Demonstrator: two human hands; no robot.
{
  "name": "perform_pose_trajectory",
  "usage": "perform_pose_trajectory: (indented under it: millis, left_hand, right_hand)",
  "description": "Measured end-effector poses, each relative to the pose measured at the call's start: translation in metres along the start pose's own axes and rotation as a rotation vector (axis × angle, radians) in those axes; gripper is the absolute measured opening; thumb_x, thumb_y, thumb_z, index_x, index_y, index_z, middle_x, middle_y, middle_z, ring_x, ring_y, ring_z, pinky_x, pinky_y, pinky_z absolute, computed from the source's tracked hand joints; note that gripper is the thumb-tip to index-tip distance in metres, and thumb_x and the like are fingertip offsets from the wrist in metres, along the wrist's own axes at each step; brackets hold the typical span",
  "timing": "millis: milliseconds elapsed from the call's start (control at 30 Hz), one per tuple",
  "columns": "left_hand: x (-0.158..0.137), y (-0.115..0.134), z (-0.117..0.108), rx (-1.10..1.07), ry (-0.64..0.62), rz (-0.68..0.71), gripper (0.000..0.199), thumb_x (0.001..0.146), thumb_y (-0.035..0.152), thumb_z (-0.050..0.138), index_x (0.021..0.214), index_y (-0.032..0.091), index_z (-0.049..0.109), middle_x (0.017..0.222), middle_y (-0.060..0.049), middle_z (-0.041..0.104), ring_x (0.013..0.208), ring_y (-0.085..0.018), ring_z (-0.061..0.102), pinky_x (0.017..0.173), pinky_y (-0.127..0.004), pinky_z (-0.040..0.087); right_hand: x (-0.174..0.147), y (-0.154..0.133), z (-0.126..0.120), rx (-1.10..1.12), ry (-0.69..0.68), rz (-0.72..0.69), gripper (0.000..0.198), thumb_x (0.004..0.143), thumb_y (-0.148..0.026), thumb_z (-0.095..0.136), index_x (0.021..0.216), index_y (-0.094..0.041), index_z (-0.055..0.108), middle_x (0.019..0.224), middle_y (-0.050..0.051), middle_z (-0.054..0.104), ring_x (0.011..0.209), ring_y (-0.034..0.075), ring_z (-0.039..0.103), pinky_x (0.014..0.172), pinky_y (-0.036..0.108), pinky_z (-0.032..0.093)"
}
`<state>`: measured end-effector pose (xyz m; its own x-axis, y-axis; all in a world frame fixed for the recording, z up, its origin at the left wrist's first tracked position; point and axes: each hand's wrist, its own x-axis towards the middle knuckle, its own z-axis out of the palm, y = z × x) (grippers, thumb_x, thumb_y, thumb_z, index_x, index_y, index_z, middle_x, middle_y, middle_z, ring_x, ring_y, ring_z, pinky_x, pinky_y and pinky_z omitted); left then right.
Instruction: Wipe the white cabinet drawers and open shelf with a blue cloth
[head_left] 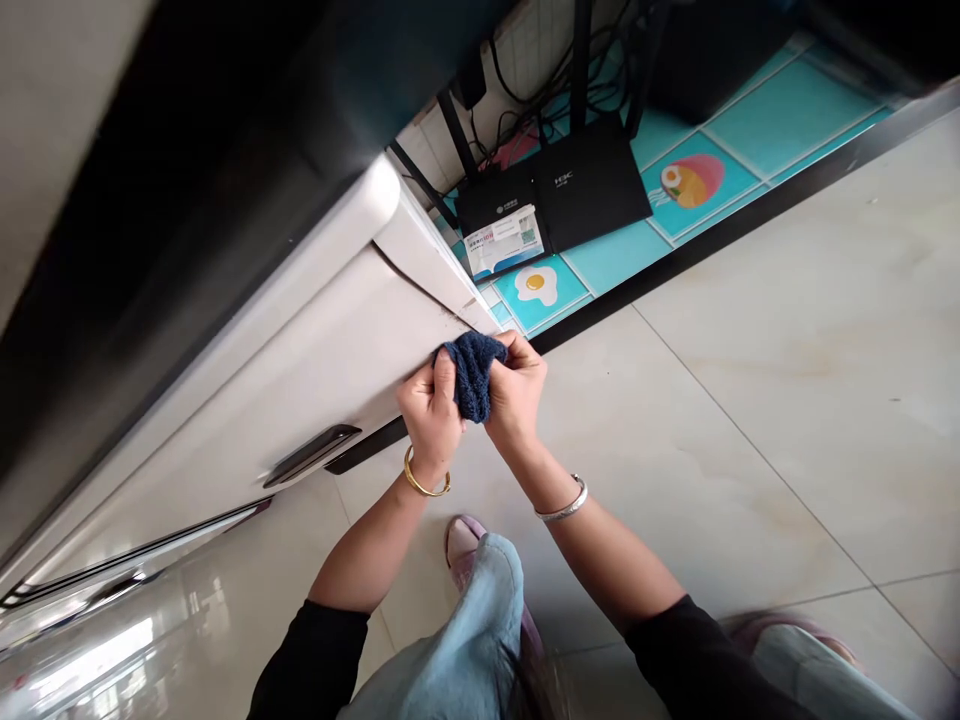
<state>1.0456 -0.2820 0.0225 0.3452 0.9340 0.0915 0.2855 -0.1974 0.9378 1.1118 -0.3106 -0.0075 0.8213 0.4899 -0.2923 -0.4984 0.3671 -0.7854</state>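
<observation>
A bunched dark blue cloth (472, 378) is held between my two hands, in front of the corner of a white cabinet (322, 360). My left hand (433, 405), with a gold bangle (424, 478) at the wrist, is closed on the cloth's left side with the thumb on top. My right hand (519, 385) grips the cloth's other side, fingers curled in; a silver bangle (564, 502) circles that wrist. Small dark marks show on the cabinet's edge just above the cloth.
A black router (592, 185) and another black box (496, 208) with a printed card (506, 243) lie on a turquoise patterned shelf (611, 262). Tangled cables (525, 100) run behind them. A dark handle (313, 455) juts from the cabinet. Pale tiles (750, 330) cover the floor.
</observation>
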Motion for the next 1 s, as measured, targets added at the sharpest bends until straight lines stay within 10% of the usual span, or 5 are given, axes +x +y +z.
perform_pose_trajectory:
  millis: [1000]
  left_hand:
    - [-0.0022, -0.0057, -0.0008, -0.154, -0.038, -0.083, 0.064, 0.091, 0.068, 0.061, 0.053, 0.021, 0.04, 0.04, 0.007, 0.037, 0.031, -0.004, 0.032, 0.031, -0.021, 0.022]
  right_hand:
    - [0.0009, -0.0005, -0.0014, -0.006, -0.045, -0.026, 0.016, 0.068, -0.018, 0.063, 0.061, -0.02, 0.048, 0.062, -0.007, 0.04, 0.061, 0.007, 0.032, 0.056, 0.02, 0.033]
